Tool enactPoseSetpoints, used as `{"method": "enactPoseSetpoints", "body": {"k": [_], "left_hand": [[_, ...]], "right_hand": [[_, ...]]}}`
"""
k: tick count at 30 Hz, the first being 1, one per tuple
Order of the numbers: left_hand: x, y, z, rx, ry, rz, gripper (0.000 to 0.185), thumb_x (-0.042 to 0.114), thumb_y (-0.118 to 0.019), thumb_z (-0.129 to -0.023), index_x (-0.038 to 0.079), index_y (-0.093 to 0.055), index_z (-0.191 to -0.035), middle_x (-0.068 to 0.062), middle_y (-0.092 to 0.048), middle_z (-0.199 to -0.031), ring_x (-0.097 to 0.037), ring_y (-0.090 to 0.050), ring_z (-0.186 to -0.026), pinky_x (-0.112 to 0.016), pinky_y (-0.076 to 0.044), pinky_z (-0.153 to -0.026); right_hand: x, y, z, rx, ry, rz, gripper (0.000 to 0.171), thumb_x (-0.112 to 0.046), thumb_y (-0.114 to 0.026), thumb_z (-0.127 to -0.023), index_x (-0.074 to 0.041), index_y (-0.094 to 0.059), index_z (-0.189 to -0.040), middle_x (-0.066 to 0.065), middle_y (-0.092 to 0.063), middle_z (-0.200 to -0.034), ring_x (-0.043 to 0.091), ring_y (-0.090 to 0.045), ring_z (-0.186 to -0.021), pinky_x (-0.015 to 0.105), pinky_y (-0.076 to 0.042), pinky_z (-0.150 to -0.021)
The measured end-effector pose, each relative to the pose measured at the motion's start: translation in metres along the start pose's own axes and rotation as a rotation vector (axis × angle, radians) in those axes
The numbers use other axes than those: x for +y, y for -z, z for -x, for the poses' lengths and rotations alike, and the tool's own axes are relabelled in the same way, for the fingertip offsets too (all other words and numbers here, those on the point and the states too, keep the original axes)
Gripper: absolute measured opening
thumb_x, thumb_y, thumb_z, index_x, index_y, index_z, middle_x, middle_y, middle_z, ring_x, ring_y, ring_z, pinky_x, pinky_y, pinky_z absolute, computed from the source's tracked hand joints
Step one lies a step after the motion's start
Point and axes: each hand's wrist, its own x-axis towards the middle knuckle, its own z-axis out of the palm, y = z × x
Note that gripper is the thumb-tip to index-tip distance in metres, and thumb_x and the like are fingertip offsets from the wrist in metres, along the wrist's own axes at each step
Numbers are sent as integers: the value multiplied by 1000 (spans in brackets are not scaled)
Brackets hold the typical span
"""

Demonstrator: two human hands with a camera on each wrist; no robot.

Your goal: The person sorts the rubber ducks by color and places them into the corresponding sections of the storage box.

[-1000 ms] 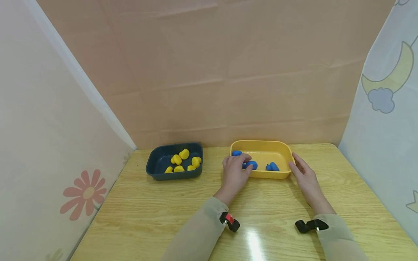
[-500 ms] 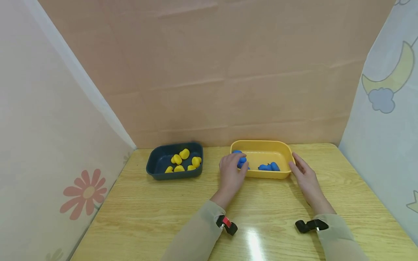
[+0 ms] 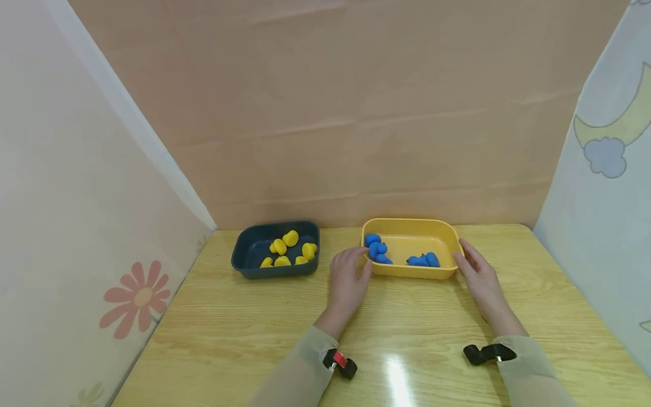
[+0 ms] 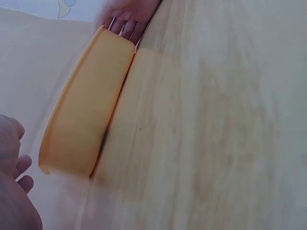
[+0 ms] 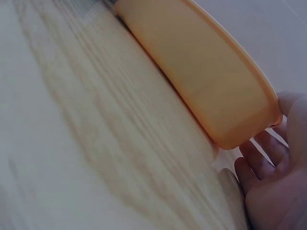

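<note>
On the tabletop (image 3: 244, 333), right of centre: yellow tray (image 3: 409, 273), holding blue pieces (image 3: 377, 250). Left hand (image 3: 347, 280) at its 9 o'clock, grip relaxed and spread, holding nothing, withdrawn from the tray since a second ago. Right hand (image 3: 478, 277) at its 3 o'clock, straight fingers against the wall, unchanged. Dark blue tray (image 3: 244, 263), further toward 9 o'clock, holds yellow pieces (image 3: 291, 238).

Bare table (image 3: 264, 339) lies open in front of both trays. The gap between the dark tray (image 3: 244, 265) and yellow tray (image 3: 407, 271) is narrow, partly filled by the left hand (image 3: 347, 282); the paper wall (image 3: 356, 141) closes the back.
</note>
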Motion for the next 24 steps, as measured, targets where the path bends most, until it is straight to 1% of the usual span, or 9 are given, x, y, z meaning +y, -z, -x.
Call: {"method": "enactPoseSetpoints", "body": {"k": [6,13,16,17,18,20,22,23,24], "left_hand": [[5,5,2,0,-24,-10,27,19,-75,-107,11,-74,-134,-5,-73,-136,-30,-62,-132,-52,-44,-118],[6,13,5,-66,22,-42,31,25,-72,-110,12,-73,-139,-3,-71,-141,-29,-58,-138,-50,-41,-122],[3,15,6,-89,27,-56,33,26,-72,-111,12,-71,-141,-2,-70,-143,-28,-57,-139,-50,-41,-122],[2,16,7,-95,27,-64,33,26,-72,-111,13,-71,-142,-2,-69,-144,-28,-57,-139,-50,-41,-122],[1,17,8,-101,29,-73,34,27,-71,-111,14,-71,-142,-2,-69,-144,-28,-56,-140,-50,-41,-122],[0,19,9,-114,30,-86,34,28,-71,-111,15,-70,-143,-2,-68,-145,-28,-56,-140,-49,-42,-122],[-1,21,10,-125,29,-100,35,30,-71,-112,17,-70,-144,-1,-67,-146,-27,-55,-141,-49,-42,-121],[-2,22,10,-130,29,-101,36,30,-71,-112,17,-69,-145,-1,-67,-147,-27,-55,-141,-49,-42,-121],[-2,23,11,-135,26,-101,36,30,-70,-112,17,-69,-145,-1,-66,-147,-28,-55,-141,-49,-42,-121]], "right_hand": [[2,6,1,8,3,-1,77,-55,-44,-117,-22,-14,-179,12,-11,-184,41,-11,-167,-3,-26,-107],[4,10,4,32,2,26,77,-57,-39,-118,-21,-10,-179,15,-13,-183,42,-13,-167,-5,-23,-104],[5,12,6,48,-1,45,77,-56,-38,-118,-22,-8,-180,16,-15,-183,43,-15,-166,-1,-24,-110],[5,12,7,50,1,54,76,-55,-38,-119,-22,-7,-180,16,-16,-183,43,-16,-166,6,-24,-117],[5,13,8,54,7,70,76,-55,-38,-119,-21,-7,-180,17,-16,-182,45,-17,-166,15,-25,-124],[5,13,10,66,31,118,76,-53,-39,-119,-18,-9,-179,19,-18,-182,49,-19,-164,40,-26,-132],[3,14,13,80,62,181,75,-50,-39,-120,-15,-11,-179,22,-19,-181,55,-20,-162,64,-23,-130],[2,14,15,90,80,209,74,-49,-40,-120,-13,-13,-179,24,-20,-180,58,-20,-161,74,-21,-126],[0,14,17,103,101,240,73,-48,-41,-120,-12,-15,-178,27,-22,-179,61,-20,-159,78,-20,-124]]}}
